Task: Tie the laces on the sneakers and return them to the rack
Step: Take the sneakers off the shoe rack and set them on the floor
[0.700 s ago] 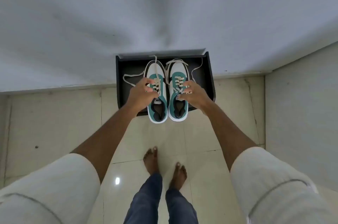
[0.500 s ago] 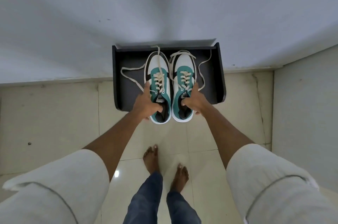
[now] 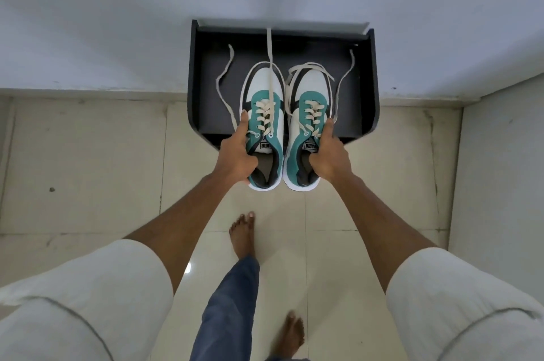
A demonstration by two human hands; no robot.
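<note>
The left hand (image 3: 235, 154) has its grip closed round the heel end of the left sneaker (image 3: 264, 128), thumb hooked into the shoe's opening and the forefinger stretched forward along its outer side. The right hand (image 3: 328, 154) grips the right sneaker (image 3: 309, 125) the same way, thumb inside the collar, forefinger laid along the outer edge. The two shoes sit side by side between the hands, nearly touching, toes pointing away from the person, teal and white with dark trim. Their cream laces (image 3: 265, 116) are threaded through the eyelets but untied: loose ends trail outward from both grips, one strand running straight ahead past the left toe, another curling off to the left, and one looping out to the right of the right shoe. Beyond and beneath the toes lies the dark rack (image 3: 369, 89), open-topped and set against the white wall (image 3: 117, 21); the heels reach back past its near edge, over the pale tiled floor (image 3: 88, 154). Nearer the person, below the grips, two bare feet stand on the tiles, with blue trouser legs and rolled white sleeves (image 3: 88, 301) at the lower edge.
</note>
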